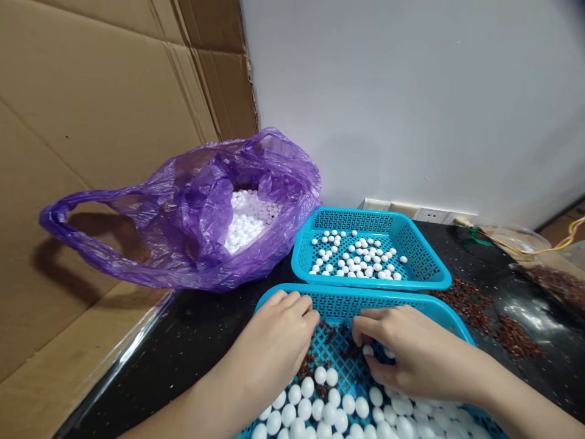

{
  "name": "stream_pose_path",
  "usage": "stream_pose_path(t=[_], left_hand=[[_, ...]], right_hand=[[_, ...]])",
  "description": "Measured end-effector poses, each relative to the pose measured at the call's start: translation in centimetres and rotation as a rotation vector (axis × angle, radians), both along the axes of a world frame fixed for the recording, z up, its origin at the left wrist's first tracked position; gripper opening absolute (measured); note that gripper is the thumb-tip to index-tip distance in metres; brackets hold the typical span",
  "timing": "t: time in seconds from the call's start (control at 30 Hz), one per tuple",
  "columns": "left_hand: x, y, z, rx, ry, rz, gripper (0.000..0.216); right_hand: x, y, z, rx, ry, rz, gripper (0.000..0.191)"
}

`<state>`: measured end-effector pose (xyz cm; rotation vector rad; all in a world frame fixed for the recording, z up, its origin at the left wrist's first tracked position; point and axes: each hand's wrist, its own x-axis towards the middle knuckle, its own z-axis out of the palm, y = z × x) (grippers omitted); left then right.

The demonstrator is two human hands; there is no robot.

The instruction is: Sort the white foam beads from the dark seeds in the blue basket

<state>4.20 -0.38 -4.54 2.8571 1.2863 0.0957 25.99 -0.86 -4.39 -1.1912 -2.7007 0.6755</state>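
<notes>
Both my hands are inside the near blue basket (347, 301), which holds several white beads (320, 408) mixed with small dark brown bits (326, 332). My left hand (274, 347) rests with its fingers curled down onto the basket floor by the brown bits; what its fingertips hold is hidden. My right hand (404, 353) has its fingers bent, with thumb and fingertip pinched on a white bead (367, 350). Behind it, a second blue basket (411, 235) holds only white beads (356, 256).
A purple plastic bag (183, 225) full of white beads lies open at the left, against cardboard sheets (91, 122). Brown bits (475, 305) are scattered on the black counter at the right, near clear bags (553, 274) and a wall socket strip (429, 214).
</notes>
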Motion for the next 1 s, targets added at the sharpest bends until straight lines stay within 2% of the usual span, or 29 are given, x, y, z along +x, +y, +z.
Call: stream_pose_path(t=[0.23,0.37,0.47,0.7,0.87,1.0], left_hand=[[-0.1,0.4,-0.1,-0.072,0.011,-0.006,0.010],[0.0,0.4,0.0,-0.055,-0.020,-0.037,0.013],[0.1,0.0,0.3,-0.076,-0.133,-0.076,0.015],[0.0,-0.5,0.6,-0.185,-0.478,-0.147,0.011],[0.0,-0.4,1.0,-0.091,-0.725,-0.257,0.012],[0.0,-0.4,1.3,-0.019,-0.767,-0.293,0.017]], right_hand=[[-0.1,0.0,0.1,-0.010,0.007,0.012,0.017],[-0.2,0.0,0.4,-0.045,0.046,0.004,0.017],[-0.1,0.2,0.5,-0.084,0.188,-0.020,0.019],[-0.1,0.4,0.5,-0.156,0.723,-0.099,0.014],[-0.1,0.1,0.6,-0.183,0.811,-0.041,0.014],[-0.1,-0.1,0.6,-0.219,0.835,-0.014,0.016]])
